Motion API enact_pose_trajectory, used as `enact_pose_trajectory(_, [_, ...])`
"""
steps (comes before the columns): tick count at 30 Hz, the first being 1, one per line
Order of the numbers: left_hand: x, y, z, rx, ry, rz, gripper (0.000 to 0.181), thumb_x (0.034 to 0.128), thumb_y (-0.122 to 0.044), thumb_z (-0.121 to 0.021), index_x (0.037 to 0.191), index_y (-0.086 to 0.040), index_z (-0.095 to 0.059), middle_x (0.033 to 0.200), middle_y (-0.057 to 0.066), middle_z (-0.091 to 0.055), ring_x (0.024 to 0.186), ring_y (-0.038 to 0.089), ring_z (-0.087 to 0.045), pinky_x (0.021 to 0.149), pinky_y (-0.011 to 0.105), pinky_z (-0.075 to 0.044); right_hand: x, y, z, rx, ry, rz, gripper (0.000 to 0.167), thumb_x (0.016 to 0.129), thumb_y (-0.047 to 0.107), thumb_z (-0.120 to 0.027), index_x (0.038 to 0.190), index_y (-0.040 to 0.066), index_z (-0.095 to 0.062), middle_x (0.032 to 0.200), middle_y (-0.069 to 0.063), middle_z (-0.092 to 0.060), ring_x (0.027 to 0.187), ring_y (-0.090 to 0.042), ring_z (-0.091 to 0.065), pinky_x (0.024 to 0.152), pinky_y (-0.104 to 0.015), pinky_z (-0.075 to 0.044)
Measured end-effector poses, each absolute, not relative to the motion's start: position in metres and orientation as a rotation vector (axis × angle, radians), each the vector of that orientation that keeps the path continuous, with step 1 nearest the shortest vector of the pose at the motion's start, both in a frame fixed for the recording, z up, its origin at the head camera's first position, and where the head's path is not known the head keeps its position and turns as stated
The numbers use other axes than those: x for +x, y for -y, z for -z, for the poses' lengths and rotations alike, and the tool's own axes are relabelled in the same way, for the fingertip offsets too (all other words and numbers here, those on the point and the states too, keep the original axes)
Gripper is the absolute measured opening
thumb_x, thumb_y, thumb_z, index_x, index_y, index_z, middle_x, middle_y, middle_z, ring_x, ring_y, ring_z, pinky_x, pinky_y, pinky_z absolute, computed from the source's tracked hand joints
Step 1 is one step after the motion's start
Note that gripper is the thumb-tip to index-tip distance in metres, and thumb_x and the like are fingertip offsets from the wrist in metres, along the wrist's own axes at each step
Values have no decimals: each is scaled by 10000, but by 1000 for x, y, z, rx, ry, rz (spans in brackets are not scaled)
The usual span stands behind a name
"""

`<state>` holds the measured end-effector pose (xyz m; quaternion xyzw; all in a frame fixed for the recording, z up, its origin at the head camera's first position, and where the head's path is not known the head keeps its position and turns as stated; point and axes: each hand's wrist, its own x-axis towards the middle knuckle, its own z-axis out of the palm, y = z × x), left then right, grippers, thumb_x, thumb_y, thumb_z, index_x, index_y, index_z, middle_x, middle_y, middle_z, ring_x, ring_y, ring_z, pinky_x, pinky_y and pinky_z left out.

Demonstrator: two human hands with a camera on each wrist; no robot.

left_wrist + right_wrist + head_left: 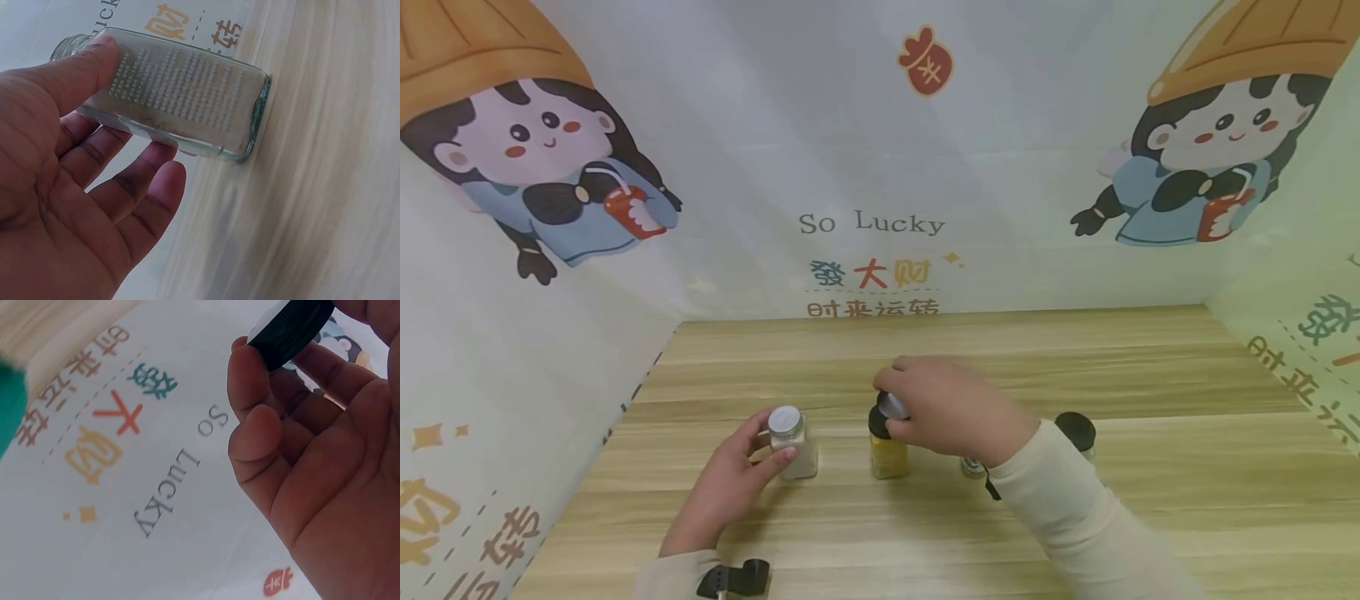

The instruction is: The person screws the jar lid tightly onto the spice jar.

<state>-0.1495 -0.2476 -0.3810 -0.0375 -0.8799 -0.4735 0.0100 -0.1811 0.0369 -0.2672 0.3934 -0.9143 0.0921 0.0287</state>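
Note:
A clear glass jar (800, 460) of pale contents stands upright on the wooden table, with a whitish round top. My left hand (737, 475) holds it, thumb on the near side and fingers behind; the left wrist view shows raised lettering on the jar (175, 94). Between the fingers and thumb of my right hand (955, 408) is a black screw lid (290, 337), tilted so that its pale inside shows. In the head view, this lid is over or just beside the black cap of a yellow-filled jar (890, 460); I cannot tell whether they touch.
Right of the yellow-filled jar, a small round object (973, 468) is mostly hidden by my right arm. A black-topped jar (1077, 432) stands behind the right sleeve. Printed cloth walls (1037, 167) enclose the table (850, 542) at the back and sides.

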Motion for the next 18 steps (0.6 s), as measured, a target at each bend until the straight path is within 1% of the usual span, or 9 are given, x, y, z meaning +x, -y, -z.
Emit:
enact_pose_trajectory(5, [-149,248,381,-111,2749,1487,566,947,-220,-698,1449,-111,-461,1383,180,-550,1278,417,-504,962,523,-495,-178,-25,270,1242,2816,-274,230,883,209,-697,1095,134,-652,934,26,-587,790,-138,-557,694,-306,-498])
enact_pose_trajectory(11, [-149,248,380,-105,2754,1485,572,948,-233,-697,1455,-120,-457,1396,180,-540,1283,415,-500,962,525,-494,-178,-13,276,1298,2783,-261,228,875,206,-701,1085,126,-660,923,22,-596,775,-133,-557,698,-298,-508])
enact_pose_trajectory(18, [-149,248,379,-107,2761,1475,581,947,-236,-697,1461,-121,-450,1405,177,-535,1286,415,-498,960,527,-495,-179,0,283,1317,2764,-185,196,874,238,-704,1046,154,-662,884,51,-579,743,-109,-531,664,-265,-488])
